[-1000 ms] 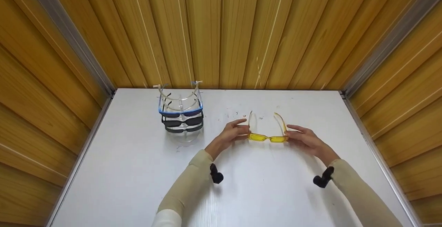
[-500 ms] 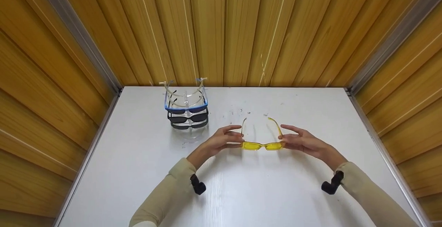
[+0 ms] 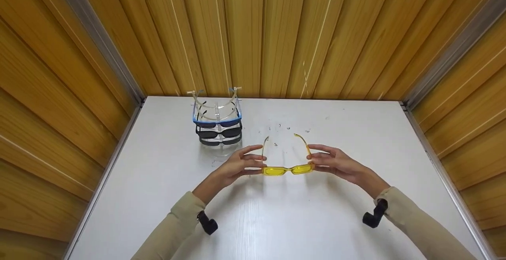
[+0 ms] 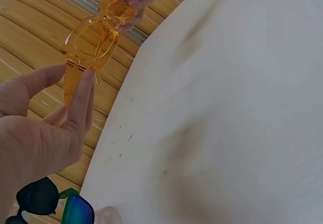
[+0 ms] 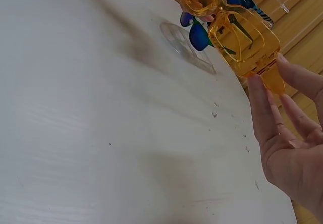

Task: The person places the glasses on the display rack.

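Note:
Yellow transparent sunglasses [image 3: 275, 171] are held up above the white table, temples unfolded and pointing away from the person. My left hand [image 3: 237, 166] pinches them at the left hinge between thumb and fingers. At the opposite hinge my right hand [image 3: 340, 165] pinches the frame in the same way. Both wrist views show the fingertips on the hinge corners, with the amber frame [image 4: 94, 43] tilted across the left one. Left of the hands stands a clear display stand [image 3: 217, 112] bearing several sunglasses, among them a blue-framed pair [image 3: 217, 122] and a black pair [image 3: 219, 134].
The white table [image 3: 308, 220] has small dark marks near its middle. Wood-patterned panels [image 3: 253, 34] rise behind it and at both sides, with metal corner posts. The stand's clear round base [image 5: 186, 47] shows in the right wrist view.
Both hands have carried the yellow sunglasses left and slightly toward the person, nearer the stand. The head view has shifted a little. The grip at both hinges persists.

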Tool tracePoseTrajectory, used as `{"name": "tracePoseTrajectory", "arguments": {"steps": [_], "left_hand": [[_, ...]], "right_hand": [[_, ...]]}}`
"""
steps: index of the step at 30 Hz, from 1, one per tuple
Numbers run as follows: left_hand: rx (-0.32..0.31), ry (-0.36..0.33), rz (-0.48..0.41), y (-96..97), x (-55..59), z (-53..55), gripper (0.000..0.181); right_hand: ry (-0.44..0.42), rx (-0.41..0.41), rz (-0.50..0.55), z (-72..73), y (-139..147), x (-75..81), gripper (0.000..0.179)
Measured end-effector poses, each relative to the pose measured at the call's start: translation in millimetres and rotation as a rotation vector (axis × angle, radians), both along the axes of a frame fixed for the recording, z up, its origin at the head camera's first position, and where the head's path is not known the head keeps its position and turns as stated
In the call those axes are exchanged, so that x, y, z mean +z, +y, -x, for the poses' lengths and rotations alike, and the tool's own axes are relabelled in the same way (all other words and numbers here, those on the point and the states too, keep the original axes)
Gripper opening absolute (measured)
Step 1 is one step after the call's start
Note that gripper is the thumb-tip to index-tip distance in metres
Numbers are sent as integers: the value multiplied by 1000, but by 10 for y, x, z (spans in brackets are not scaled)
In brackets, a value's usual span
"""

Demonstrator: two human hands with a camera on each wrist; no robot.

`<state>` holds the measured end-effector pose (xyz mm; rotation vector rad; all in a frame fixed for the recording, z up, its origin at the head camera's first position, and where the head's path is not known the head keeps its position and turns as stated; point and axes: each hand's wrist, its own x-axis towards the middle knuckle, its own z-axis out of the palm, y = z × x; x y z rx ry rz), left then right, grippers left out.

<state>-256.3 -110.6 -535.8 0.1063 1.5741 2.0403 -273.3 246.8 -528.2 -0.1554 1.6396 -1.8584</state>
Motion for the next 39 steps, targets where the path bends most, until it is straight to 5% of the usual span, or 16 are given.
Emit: {"name": "tracePoseTrajectory", "arguments": {"steps": [29,39], "left_hand": [[120,99,1,-308,542,-7,67],[115,136,-27,-373,689,2,69]], "right_hand": [[44,-56,193,-42,-336,395,44],[42,-66,222,-37,-400,498,43]]}}
